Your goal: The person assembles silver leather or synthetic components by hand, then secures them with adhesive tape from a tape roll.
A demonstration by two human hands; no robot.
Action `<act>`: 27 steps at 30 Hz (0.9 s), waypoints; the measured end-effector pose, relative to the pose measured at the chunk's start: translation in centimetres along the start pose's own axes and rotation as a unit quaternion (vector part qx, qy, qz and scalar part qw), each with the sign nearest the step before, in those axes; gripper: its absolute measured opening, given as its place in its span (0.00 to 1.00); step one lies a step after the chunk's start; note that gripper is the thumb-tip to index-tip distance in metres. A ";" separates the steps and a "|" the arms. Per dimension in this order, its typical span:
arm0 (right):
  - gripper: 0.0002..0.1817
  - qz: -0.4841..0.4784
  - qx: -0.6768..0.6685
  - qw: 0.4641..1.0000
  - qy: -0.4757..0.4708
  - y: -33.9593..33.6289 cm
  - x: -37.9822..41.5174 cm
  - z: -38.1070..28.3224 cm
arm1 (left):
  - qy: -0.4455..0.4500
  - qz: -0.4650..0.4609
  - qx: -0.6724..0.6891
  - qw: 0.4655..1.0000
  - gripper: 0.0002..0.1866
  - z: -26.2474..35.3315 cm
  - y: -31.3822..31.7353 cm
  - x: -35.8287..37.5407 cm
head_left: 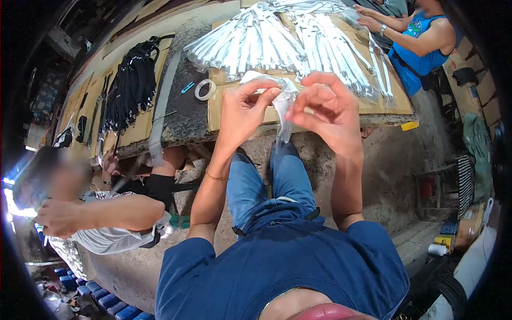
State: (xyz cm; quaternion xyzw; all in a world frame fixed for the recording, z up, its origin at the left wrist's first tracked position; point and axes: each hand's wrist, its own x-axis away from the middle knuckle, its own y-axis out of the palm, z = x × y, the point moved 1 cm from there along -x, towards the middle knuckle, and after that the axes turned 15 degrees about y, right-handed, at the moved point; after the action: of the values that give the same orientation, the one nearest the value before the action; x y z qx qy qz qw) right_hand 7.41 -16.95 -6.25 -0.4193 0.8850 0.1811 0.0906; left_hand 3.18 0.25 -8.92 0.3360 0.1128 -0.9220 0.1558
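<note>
In front of my body, above the table's near edge, my left hand (246,109) is closed, with thumb and forefinger pinched on a clear plastic bag (286,104). Something white shows within the bag, crumpled and hanging down; its kind I cannot make out. Close by on the other side, my right hand (332,109) has loosely curled fingers spread apart, slightly blurred, with the thumb tip beside the plastic. Behind both hands, fanned piles of white straps in clear plastic (250,45) cover cardboard on the table.
A tape roll (205,89) and small blue cutter (188,87) lie left of my hands. Farther left is a heap of black straps (133,80) on cardboard. One person (106,213) sits at left; another in blue (418,45) works at the table's right end.
</note>
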 end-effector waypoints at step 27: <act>0.28 0.290 0.409 0.848 -0.172 2.4 -1.3 2.7 | 0.034 -0.017 -0.013 0.999 0.12 1.1 0.3 0.3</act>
State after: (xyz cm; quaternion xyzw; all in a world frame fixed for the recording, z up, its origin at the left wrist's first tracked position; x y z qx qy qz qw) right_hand 6.40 -13.62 -7.73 -0.0305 0.9306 -0.1102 0.3478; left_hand 2.42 -0.42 -8.38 0.3631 0.1356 -0.9111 0.1401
